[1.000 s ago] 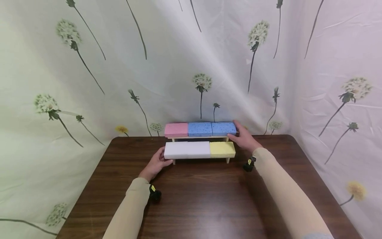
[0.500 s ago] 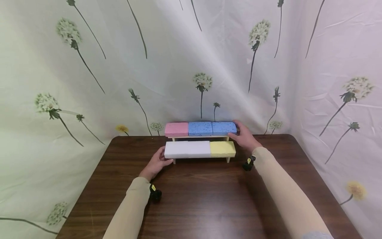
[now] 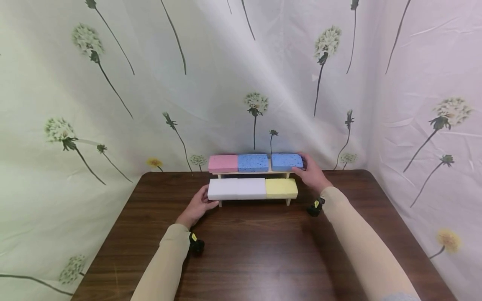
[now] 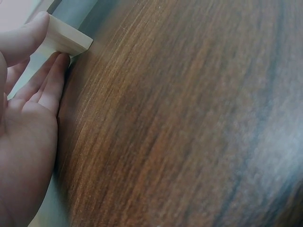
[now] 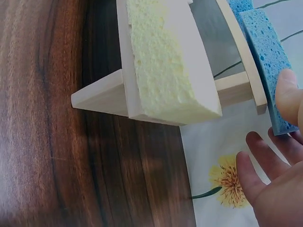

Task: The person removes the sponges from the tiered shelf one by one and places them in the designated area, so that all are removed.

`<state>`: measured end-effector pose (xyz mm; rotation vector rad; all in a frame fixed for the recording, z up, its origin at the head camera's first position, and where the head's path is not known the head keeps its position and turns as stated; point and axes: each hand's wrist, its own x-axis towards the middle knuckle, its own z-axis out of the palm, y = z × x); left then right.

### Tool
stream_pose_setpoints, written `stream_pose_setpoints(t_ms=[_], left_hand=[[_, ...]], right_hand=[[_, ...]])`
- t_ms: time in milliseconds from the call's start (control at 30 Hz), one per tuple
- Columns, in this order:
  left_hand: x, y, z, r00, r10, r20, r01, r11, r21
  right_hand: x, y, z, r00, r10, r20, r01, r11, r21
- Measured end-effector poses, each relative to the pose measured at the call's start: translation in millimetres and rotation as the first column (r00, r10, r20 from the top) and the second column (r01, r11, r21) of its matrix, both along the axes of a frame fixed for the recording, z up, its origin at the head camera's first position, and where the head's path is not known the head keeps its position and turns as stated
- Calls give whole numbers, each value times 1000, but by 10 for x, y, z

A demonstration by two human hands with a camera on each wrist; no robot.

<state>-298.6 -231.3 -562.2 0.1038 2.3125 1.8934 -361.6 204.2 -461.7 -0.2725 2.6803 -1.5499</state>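
A two-tier wooden rack (image 5: 242,52) stands at the back of the table. On its upper tier lie a pink sponge (image 3: 223,163), a blue sponge (image 3: 253,162) and, at the right end, another blue sponge (image 3: 286,162). My right hand (image 3: 312,173) pinches that last one by its right end, with a narrow gap between the two blue ones. White sponges (image 3: 236,189) and a yellow sponge (image 3: 281,188) fill the lower tier. My left hand (image 3: 196,208) grips the rack's lower left end; in the left wrist view its thumb lies against the wood and several fingertips are hidden.
Dark brown wood table (image 3: 248,251) spreads in front of the rack. Right behind the rack hangs a white curtain (image 3: 211,83) printed with dandelions; it also runs along both sides.
My right hand has slid the right-hand blue sponge a little to the right, so a gap has opened beside the middle blue one. The left hand has stayed put.
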Motion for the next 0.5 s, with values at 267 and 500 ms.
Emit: stream_pose_setpoints(t_ms=[267, 500], left_hand=[[-4, 3, 38, 1000, -1, 8, 1, 1000, 15], [-1, -3, 33, 1000, -11, 9, 11, 1000, 27]], right_hand=[[31, 105, 34, 1000, -8, -4, 8, 1000, -15], [100, 232, 42, 999, -27, -26, 27, 1000, 12]])
